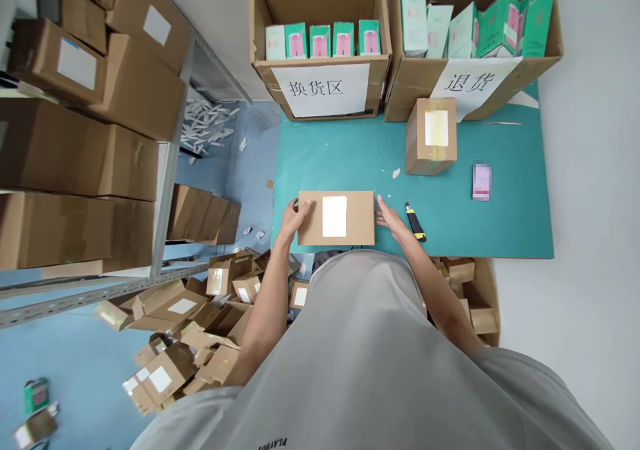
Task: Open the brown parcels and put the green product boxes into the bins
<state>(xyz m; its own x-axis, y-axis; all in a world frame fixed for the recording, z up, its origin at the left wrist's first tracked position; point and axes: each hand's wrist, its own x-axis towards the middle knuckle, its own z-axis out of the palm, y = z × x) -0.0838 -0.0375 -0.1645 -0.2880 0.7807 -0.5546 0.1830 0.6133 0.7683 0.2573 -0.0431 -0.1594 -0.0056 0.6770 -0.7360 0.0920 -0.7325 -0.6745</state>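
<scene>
A closed brown cardboard box (pixel 360 220) with a white label (pixel 334 217) lies at the near edge of the green table, in front of my body. My left hand (pixel 295 218) grips its left end, thumb on top and fingers at the side. At the right end my right hand (pixel 391 218) has its fingers stretched out, close against the side; whether they touch is hard to tell. A black and yellow utility knife (pixel 415 223) lies just right of that hand.
Behind stand two open cartons (pixel 320 70) (pixel 400 97) of green and white boxes, with paper signs. A taped upright box (pixel 417 143) and a pink-white card-like item (pixel 481 182) are on the table (pixel 515 230). Shelves of cartons (pixel 65 230) and discarded boxes (pixel 170 370) lie left.
</scene>
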